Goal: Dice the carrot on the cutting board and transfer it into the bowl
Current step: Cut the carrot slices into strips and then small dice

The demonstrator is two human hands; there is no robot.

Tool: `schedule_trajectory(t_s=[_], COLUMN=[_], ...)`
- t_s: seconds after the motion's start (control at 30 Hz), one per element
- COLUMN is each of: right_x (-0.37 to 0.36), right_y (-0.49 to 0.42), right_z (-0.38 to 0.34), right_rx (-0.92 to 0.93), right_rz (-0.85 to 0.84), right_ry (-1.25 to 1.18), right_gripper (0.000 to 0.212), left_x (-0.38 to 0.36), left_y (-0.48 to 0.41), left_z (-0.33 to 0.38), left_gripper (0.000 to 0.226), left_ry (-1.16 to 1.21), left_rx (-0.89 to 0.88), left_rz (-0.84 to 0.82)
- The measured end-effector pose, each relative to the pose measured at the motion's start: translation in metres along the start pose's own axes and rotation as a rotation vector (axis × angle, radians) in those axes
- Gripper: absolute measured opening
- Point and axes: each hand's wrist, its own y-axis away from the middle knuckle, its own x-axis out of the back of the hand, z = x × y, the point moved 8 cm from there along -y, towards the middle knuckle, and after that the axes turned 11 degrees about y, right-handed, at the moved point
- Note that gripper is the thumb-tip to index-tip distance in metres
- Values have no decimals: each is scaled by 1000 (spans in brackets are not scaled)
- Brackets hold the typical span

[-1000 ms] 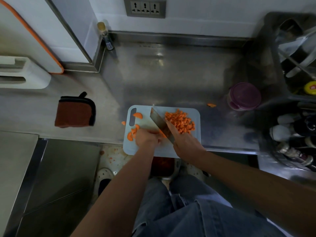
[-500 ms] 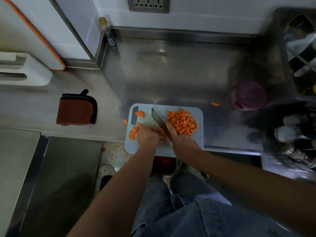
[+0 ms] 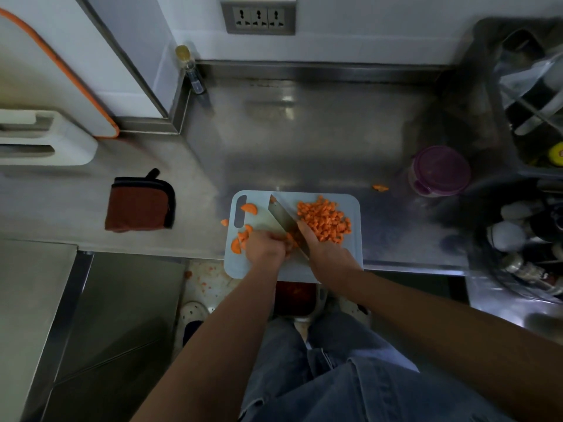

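A: So, where's the carrot?

B: Mostly diced. The pile of cubes (image 3: 324, 220) sits on the right half of the cutting board (image 3: 353, 257), just right of the knife (image 3: 283, 219) blade. A few half-moon slices (image 3: 249, 209) lie on the board's left side, near its handle slot.

A: Hands?

B: The right hand (image 3: 327, 257) wraps the knife handle, forefinger laid straight along the blade. The blade runs diagonally, far end toward the board's back edge, heel down by the hands. The left hand (image 3: 263, 249) sits just left of the blade, fingers curled down over a carrot piece (image 3: 288, 239). Only a sliver of orange shows at the fingertips, so its size and shape cannot be told.

A: Anything off the board?

B: One scrap (image 3: 224, 222) lies on the counter (image 3: 304, 141), just beside the board's left edge. A second scrap (image 3: 380, 187) lies further right, near a purple-lidded tub (image 3: 440, 170). A brown pot holder (image 3: 140, 202) lies well left of the board. The board's near edge overhangs the counter lip.
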Motion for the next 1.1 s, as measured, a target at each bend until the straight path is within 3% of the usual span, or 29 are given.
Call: schedule_trajectory(t_s=[0.3,0.37,0.47,0.57,0.77,0.97,1.1], right_x=[42,47,47,47,42,26,17], right_y=[1,-1,3,10,16,11,9], right_z=[10,17,27,30,30,26,18], right_rx=[59,38,11,3,2,9,14], right_rz=[279,307,301,312,290,218,168], right_ry=[-307,-329,-343,-288,-298,-298,-170], right_gripper=[73,75,73,69,70,73,69], left_x=[2,4,-12,-31,-40,-23,-15], left_y=[3,9,18,21,21,17,15], left_z=[14,27,43,45,46,43,36], left_gripper=[20,16,42,51,39,19,20], left_ry=[-325,-392,-661,-894,-1066,-939,-824], left_rx=[-226,-362,-701,-871,-940,-788,-719], left_rz=[73,92,-36,-158,-166,-52,3])
